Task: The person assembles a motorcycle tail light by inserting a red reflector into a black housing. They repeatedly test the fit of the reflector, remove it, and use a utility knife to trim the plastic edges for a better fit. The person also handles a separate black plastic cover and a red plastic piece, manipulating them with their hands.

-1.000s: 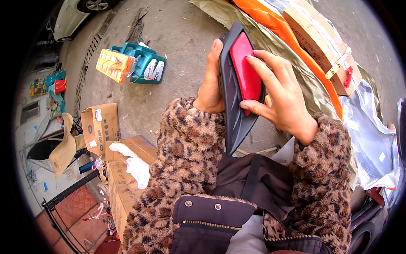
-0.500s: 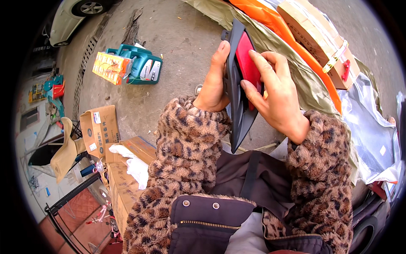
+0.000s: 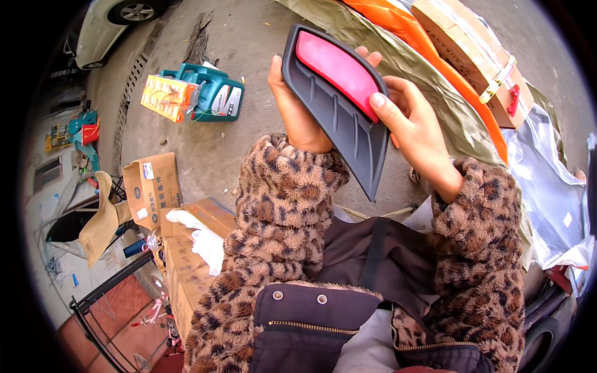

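Up in front of me I hold a car bumper reflector, a red lens [image 3: 339, 68] set in a black ribbed plastic housing [image 3: 339, 124] that tapers to a point toward me. My left hand [image 3: 301, 115] is closed around it from behind and the left side, its thumb along the left edge and some fingertips showing past the upper right edge. My right hand [image 3: 418, 127] grips the right edge, with the thumb pressed on the lower end of the red lens and the fingers behind. The back of the housing is hidden.
Green oil jugs [image 3: 221, 93] with an orange-and-white packet [image 3: 168, 96] stand on the concrete floor at left. Open cardboard boxes [image 3: 152, 189] lie near my left arm. To the right are a tan and orange sheet [image 3: 429, 56], a long carton [image 3: 460, 56] and clear plastic wrap [image 3: 547, 180].
The reflector has turned from edge-on to face me, showing its red lens and ribs. My right hand has moved from touching the lens with its fingers to gripping the edge.
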Available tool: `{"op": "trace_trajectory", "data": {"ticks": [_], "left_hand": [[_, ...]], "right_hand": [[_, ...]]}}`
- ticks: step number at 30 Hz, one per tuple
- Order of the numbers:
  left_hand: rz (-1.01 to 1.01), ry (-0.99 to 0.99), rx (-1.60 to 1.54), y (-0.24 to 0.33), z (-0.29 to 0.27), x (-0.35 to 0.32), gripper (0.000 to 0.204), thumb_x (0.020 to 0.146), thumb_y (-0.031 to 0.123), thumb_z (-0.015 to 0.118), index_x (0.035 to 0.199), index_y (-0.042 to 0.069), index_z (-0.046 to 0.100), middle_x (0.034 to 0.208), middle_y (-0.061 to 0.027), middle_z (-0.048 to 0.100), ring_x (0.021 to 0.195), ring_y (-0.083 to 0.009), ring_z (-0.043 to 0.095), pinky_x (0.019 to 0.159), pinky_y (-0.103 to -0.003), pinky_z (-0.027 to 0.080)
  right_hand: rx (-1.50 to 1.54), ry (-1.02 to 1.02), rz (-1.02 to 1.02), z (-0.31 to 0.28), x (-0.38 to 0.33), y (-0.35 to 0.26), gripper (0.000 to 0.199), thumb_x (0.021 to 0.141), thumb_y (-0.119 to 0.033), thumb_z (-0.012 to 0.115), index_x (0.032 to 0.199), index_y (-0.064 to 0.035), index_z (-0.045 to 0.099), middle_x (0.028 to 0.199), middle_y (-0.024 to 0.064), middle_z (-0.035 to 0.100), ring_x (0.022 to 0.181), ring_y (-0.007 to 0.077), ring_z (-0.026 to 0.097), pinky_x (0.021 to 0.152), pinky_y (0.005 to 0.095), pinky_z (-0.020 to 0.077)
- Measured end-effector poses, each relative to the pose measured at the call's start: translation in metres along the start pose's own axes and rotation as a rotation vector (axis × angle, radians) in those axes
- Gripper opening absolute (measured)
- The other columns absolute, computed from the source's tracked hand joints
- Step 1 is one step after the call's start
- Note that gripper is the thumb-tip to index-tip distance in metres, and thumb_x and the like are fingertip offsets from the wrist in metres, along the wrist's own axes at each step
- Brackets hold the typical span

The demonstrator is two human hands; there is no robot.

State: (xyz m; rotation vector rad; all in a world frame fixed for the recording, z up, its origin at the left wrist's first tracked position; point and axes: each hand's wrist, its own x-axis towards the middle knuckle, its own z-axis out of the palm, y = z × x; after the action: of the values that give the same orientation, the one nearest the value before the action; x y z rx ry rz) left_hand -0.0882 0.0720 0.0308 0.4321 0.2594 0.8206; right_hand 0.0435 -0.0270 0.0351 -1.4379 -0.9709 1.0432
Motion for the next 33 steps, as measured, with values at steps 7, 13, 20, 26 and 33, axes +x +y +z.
{"op": "trace_trajectory", "data": {"ticks": [7, 13, 20, 26, 33], "left_hand": [[0.161, 0.075, -0.097, 0.003, -0.019, -0.001, 0.072, 0.092, 0.059, 0.047, 0.134, 0.001, 0.054, 0.134, -0.0187, 0.059, 0.124, -0.0324, 0.056, 0.106, -0.046, 0.044], [0.252, -0.002, 0.156, 0.008, -0.009, -0.001, 0.036, 0.097, 0.020, 0.062, 0.126, 0.000, 0.054, 0.121, -0.0125, 0.064, 0.110, -0.0237, 0.063, 0.099, -0.040, 0.049], [0.345, 0.085, 0.328, 0.002, -0.007, 0.000, 0.033, 0.096, 0.017, 0.066, 0.121, -0.002, 0.056, 0.114, -0.0120, 0.066, 0.103, -0.0210, 0.065, 0.092, -0.036, 0.052], [0.339, 0.168, 0.339, 0.002, -0.007, -0.004, 0.033, 0.096, 0.020, 0.067, 0.119, -0.001, 0.057, 0.112, -0.0108, 0.066, 0.100, -0.0197, 0.065, 0.091, -0.034, 0.052], [0.330, 0.038, 0.227, 0.013, -0.004, -0.005, 0.036, 0.096, 0.021, 0.067, 0.123, 0.001, 0.054, 0.117, -0.0105, 0.064, 0.103, -0.0200, 0.064, 0.093, -0.036, 0.052]], "right_hand": [[0.156, -0.087, -0.048, -0.005, 0.003, 0.007, 0.043, 0.098, -0.034, 0.064, 0.114, 0.0054, 0.061, 0.094, 0.0049, 0.067, 0.076, 0.0072, 0.061, 0.068, 0.0232, 0.0510], [-0.085, -0.030, -0.236, -0.020, 0.009, -0.006, 0.039, 0.096, -0.030, 0.066, 0.114, 0.0044, 0.062, 0.092, 0.0054, 0.067, 0.084, 0.0079, 0.060, 0.076, 0.0256, 0.0505], [-0.130, -0.024, -0.273, -0.021, 0.009, -0.001, 0.035, 0.099, -0.025, 0.061, 0.120, 0.0032, 0.059, 0.098, 0.0090, 0.067, 0.090, 0.0131, 0.062, 0.082, 0.0309, 0.0504], [-0.251, 0.022, -0.330, -0.016, 0.010, -0.001, 0.035, 0.101, -0.025, 0.058, 0.122, 0.0023, 0.057, 0.099, 0.0140, 0.067, 0.092, 0.0186, 0.064, 0.083, 0.0325, 0.0503], [-0.328, 0.098, -0.501, -0.015, 0.010, 0.001, 0.034, 0.101, -0.025, 0.059, 0.125, -0.0012, 0.055, 0.097, 0.0178, 0.069, 0.088, 0.0264, 0.069, 0.079, 0.0332, 0.0517]]}}
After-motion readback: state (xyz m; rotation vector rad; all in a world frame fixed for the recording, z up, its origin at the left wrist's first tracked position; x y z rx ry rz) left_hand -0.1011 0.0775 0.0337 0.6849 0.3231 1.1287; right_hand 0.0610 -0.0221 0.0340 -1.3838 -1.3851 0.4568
